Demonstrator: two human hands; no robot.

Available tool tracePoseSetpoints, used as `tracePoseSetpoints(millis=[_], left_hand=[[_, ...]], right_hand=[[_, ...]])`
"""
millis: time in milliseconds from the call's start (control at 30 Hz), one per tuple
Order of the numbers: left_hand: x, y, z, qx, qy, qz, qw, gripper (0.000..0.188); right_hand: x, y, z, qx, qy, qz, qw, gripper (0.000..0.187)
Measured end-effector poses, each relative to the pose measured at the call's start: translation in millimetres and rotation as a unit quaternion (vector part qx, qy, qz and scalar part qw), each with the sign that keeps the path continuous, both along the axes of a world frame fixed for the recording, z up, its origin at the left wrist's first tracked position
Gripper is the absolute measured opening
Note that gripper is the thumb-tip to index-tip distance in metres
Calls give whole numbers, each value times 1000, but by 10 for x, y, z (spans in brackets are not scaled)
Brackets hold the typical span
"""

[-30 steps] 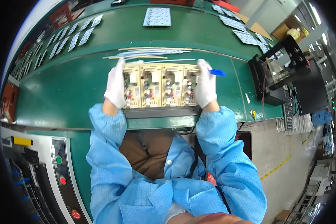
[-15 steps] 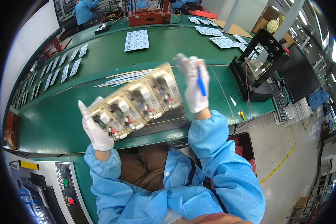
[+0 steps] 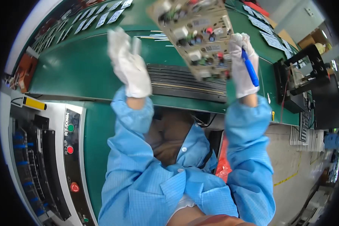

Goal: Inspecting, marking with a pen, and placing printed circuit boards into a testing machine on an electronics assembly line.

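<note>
A tan circuit board panel point(image 3: 196, 45), fitted with white blocks and red and dark components, is held tilted above the green bench. My right hand point(image 3: 245, 64), white-gloved, grips its right edge. Tucked in that same hand is a blue pen point(image 3: 250, 67), pointing down toward the wrist. My left hand point(image 3: 128, 64), also gloved and blurred by motion, is apart from the panel with fingers spread, holding nothing. Beneath the panel lies a black ribbed pad point(image 3: 188, 84) near the bench's front edge. The panel's far end is cut off by the top of the picture.
Thin pale strips point(image 3: 154, 37) lie behind my left hand. Rows of small white boards point(image 3: 101, 19) are at the far left, larger white boards point(image 3: 271, 39) at the far right. A black test fixture point(image 3: 295, 75) stands right, a button panel point(image 3: 72, 150) at lower left.
My left hand has let go of the panel's left end. The panel has turned and moved up and right, now in my right hand. The whole view has shifted.
</note>
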State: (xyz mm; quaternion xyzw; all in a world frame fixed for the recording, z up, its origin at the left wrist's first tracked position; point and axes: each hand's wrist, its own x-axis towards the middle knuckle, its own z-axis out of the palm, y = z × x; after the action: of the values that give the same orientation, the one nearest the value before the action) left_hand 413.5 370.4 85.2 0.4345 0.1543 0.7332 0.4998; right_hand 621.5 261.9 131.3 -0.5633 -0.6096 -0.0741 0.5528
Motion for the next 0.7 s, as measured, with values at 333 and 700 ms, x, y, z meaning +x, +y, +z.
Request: tracePoseSetpoints(millis=[333,700], left_hand=[[-172,78,447,383,723,-29,574,25],[260,873,359,379,779,-192,461,36]], right_hand=[[-130,80,58,-272,-362,124,883,18],[154,505,-65,-373,-314,11,873,30]])
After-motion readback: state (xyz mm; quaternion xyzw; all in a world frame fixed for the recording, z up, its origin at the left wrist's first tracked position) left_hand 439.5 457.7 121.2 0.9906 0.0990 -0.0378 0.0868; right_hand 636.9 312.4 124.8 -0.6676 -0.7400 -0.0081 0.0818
